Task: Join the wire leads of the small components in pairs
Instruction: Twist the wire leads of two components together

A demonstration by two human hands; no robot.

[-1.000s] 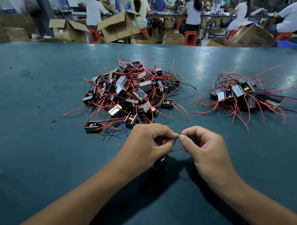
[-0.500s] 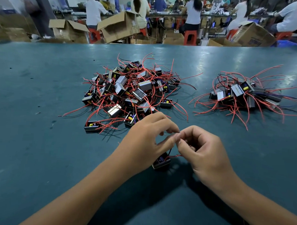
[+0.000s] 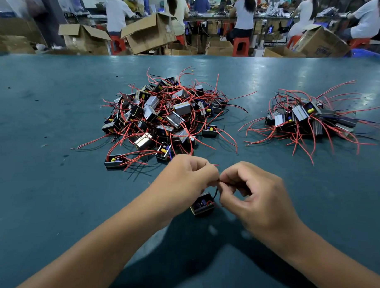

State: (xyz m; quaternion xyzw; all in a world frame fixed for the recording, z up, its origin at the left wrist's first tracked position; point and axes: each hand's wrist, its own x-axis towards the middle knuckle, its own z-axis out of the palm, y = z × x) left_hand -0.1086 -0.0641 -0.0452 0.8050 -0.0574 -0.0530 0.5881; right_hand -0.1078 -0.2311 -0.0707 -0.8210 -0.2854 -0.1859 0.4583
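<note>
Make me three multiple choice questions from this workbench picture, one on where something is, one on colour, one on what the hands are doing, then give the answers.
1. Where is the larger pile of components?
A. Beyond the left hand
B. At the right edge
C. Inside a box

2. What colour are most wire leads?
A. Green
B. Red
C. White

3. What are the hands doing?
A. Lying flat
B. Pinching wire ends together
C. Lifting a box

Answers:
1. A, the larger pile lies beyond the left hand; the smaller pile is to the right.
2. B, red strands dominate both piles.
3. B, the left hand and right hand meet fingertips on thin leads above one component.
</note>
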